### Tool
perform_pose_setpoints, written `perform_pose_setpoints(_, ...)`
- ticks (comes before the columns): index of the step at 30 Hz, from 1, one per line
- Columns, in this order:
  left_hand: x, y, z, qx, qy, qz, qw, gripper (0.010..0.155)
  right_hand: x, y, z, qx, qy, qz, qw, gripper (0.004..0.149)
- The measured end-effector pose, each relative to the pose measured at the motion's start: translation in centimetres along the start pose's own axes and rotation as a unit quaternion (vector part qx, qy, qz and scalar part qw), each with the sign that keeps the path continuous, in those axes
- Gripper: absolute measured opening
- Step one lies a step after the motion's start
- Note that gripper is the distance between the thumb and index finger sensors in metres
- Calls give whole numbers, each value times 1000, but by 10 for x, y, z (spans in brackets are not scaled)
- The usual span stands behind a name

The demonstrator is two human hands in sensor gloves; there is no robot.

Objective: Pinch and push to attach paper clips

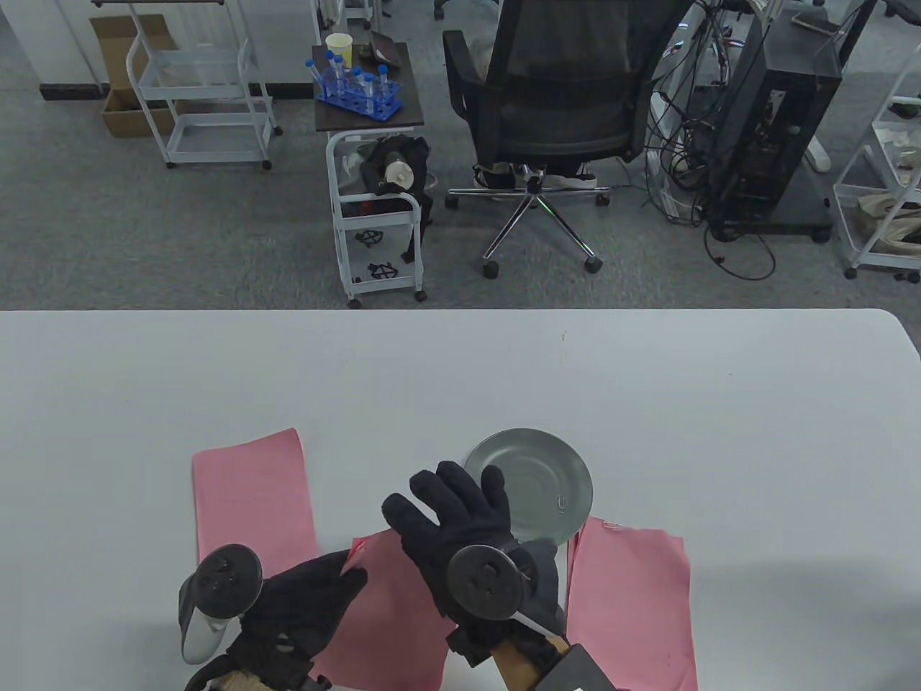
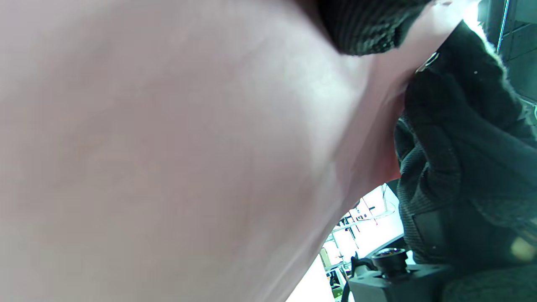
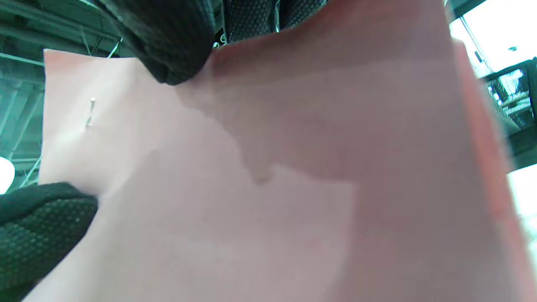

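Pink paper [image 1: 388, 612], held above the desk [image 1: 460, 374] between both hands, bears a silver clip [image 3: 89, 112] near one corner. Left hand [image 1: 302, 604] grips its left edge; right hand [image 1: 460, 533] holds it, upper fingers [image 1: 453, 489] spread. Grey plate [image 1: 504, 453] contains one clip [image 1: 560, 502].

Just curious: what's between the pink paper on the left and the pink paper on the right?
In the table view, the middle pink sheet, with both gloved hands over it: left hand, right hand.
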State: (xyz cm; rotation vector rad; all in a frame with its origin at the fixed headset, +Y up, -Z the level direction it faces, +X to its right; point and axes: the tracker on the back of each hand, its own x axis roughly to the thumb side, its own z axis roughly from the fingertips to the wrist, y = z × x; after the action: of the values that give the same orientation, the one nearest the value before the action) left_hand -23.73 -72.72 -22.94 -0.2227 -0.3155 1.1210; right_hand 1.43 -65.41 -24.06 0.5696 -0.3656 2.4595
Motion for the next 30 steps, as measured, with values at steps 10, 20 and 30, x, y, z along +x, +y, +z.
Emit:
perform_pose_setpoints(10,-1,1,0,1,3,-2,1000,42,2,2,4,-13,-11,4,1000,43)
perform_pose_setpoints(20,-3,13,9,69,-24,89,993,43,-46,-9,21,41,125,-209,969,93)
perform_pose_setpoints(30,10,-19,4,-66,-72,152,984,48,-82,-41,61,88,125,-315,937,41)
